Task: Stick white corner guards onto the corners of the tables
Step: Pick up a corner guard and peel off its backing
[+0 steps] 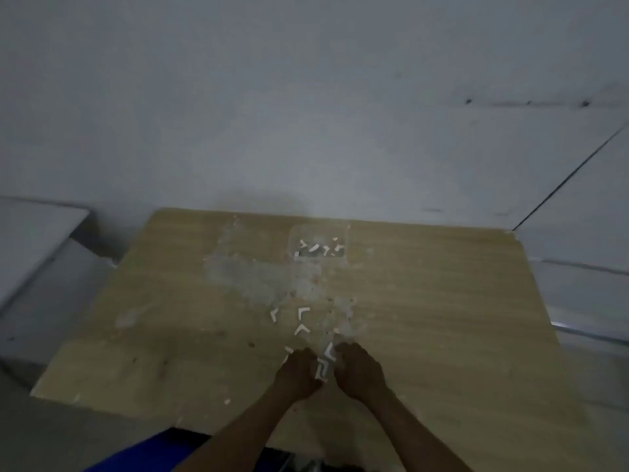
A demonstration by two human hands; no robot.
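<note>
Two bare hands meet near the front edge of a light wooden rectangular table (425,301), which stands against a pale grey wall (306,97). The left hand (297,373) and the right hand (357,367) lie close together with their fingers curled downward, and between them sits a small white L-shaped corner guard (322,368); both hands seem to be working at this piece, though the blur makes it impossible to tell which fingers actually pinch it. Another white corner guard (329,350) lies just beyond the fingertips, touching or nearly touching the right hand. Several loose white corner guards (303,321) are scattered on the tabletop a little farther from the person, well within the middle of the surface. Near the far edge of the table stands a clear plastic rectangular container (318,245) holding more white guards. A patch of pale scuffed residue (245,274) spreads across the wood left of the container and down toward the loose pieces. A small white scrap (227,401) lies near the front edge, left of the forearms. At the bottom left, blue fabric (149,451) shows below the table. A grey-white surface (30,240) sits off to the left of the table.
</note>
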